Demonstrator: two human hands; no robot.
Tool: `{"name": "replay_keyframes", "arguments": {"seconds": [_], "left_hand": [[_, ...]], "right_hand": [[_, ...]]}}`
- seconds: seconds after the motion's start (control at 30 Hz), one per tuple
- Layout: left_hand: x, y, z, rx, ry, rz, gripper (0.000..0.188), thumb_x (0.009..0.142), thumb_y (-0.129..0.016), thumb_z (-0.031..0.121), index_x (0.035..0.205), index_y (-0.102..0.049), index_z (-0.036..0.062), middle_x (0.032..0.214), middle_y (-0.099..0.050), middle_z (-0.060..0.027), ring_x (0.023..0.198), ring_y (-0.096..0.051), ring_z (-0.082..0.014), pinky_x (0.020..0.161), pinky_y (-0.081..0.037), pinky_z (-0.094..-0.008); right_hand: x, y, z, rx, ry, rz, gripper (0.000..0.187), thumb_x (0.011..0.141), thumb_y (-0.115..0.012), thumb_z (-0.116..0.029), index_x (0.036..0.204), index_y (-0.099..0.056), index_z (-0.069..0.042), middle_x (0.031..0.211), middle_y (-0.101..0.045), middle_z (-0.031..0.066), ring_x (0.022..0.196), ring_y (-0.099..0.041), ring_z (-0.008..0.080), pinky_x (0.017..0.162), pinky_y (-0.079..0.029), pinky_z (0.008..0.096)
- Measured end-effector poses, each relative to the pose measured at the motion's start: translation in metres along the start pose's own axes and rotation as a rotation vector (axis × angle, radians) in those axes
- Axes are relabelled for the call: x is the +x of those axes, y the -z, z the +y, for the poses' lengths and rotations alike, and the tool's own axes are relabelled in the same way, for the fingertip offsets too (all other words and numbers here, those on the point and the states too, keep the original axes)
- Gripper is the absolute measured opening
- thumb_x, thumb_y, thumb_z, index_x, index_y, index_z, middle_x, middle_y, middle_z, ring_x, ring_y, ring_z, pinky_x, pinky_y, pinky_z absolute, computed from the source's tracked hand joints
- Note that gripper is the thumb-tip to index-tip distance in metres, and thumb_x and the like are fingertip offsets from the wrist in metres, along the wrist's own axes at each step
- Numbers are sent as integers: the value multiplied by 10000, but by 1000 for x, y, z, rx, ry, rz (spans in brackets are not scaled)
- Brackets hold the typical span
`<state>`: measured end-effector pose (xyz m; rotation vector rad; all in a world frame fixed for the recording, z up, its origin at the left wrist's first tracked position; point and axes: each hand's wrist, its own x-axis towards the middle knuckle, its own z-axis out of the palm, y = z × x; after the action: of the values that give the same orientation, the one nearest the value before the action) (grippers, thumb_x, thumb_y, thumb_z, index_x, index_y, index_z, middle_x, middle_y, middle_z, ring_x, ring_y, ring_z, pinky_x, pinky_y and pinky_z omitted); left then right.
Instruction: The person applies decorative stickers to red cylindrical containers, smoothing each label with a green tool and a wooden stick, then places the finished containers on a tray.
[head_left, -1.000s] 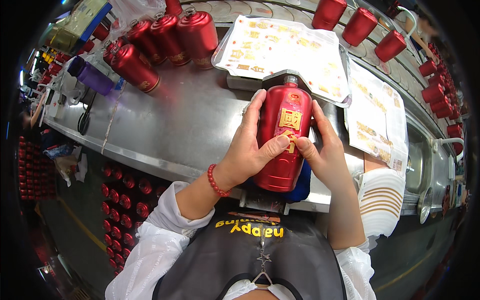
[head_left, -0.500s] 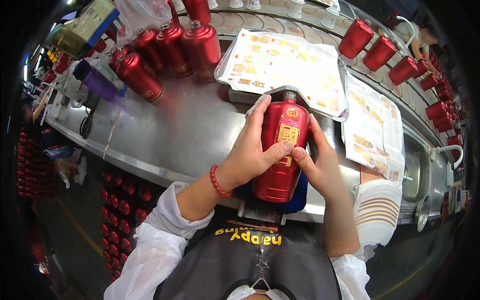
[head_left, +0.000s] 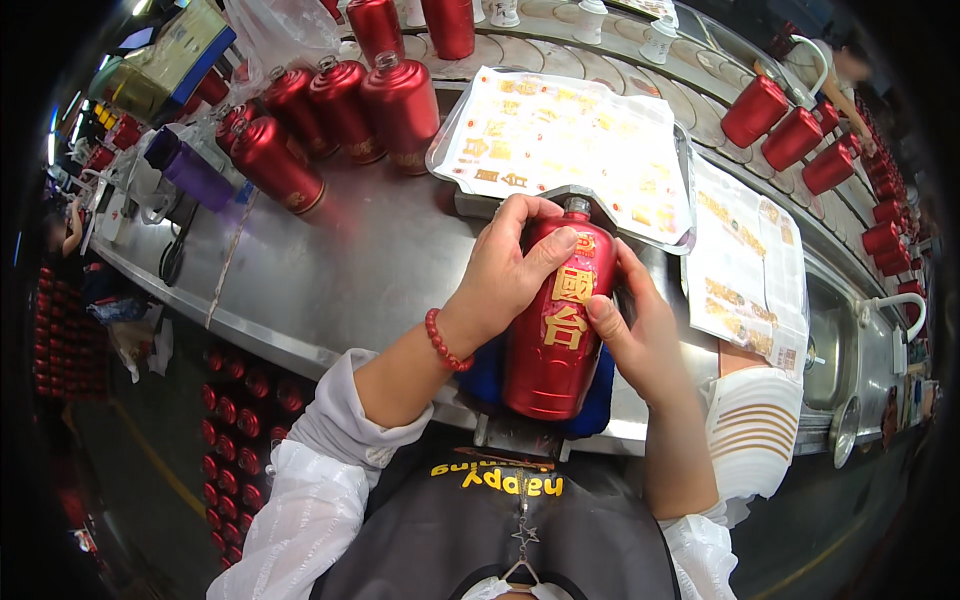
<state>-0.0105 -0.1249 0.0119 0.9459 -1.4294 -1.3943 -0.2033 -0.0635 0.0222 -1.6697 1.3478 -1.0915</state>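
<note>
A glossy red bottle [head_left: 548,372] with gold characters down its front lies tilted before me, its clear neck pointing away. My left hand [head_left: 508,262] wraps its upper left side, with the thumb pressed near the emblem at the shoulder. On the other side my right hand [head_left: 640,335] grips the bottle, thumb on the front beside the lower character. Beneath the bottle is a dark blue cloth [head_left: 592,405] at the table's edge. Just past the neck, sheets of gold-printed stickers [head_left: 570,135] lie on a metal tray [head_left: 470,203].
Several red bottles [head_left: 400,112] stand at the back left, near a purple bottle [head_left: 195,170]. A curved conveyor [head_left: 690,95] carries more bottles behind. Another sticker sheet [head_left: 745,255] lies right, before a sink [head_left: 828,345]. Crated bottles [head_left: 240,420] are below left; a co-worker [head_left: 835,85] is far right.
My left thumb has moved up from the middle of the front to the shoulder, uncovering the lower gold character. Bottles on the conveyor have shifted right.
</note>
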Motion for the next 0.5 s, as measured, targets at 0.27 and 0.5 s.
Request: {"name": "replay_keyframes", "arguments": {"seconds": [0.27, 0.5], "left_hand": [[1, -1, -2, 22, -31, 10, 383, 994, -646, 251, 1245, -507, -3, 1128, -608, -91, 1014, -590, -116, 880, -514, -271], [2, -1, 2, -25, -14, 7, 379, 996, -645, 257, 1233, -513, -8, 1129, -609, -92, 1023, -585, -112, 888, -507, -266]], "right_hand": [[1, 0, -1, 30, -15, -7, 791, 933, -721, -396, 1451, -399, 109, 1263, -619, 241, 1147, -615, 259, 998, -478, 352], [1, 0, -1, 53, -1, -9, 787, 943, -708, -399, 1453, -394, 111, 1270, -615, 243, 1164, -610, 265, 1009, -473, 354]]}}
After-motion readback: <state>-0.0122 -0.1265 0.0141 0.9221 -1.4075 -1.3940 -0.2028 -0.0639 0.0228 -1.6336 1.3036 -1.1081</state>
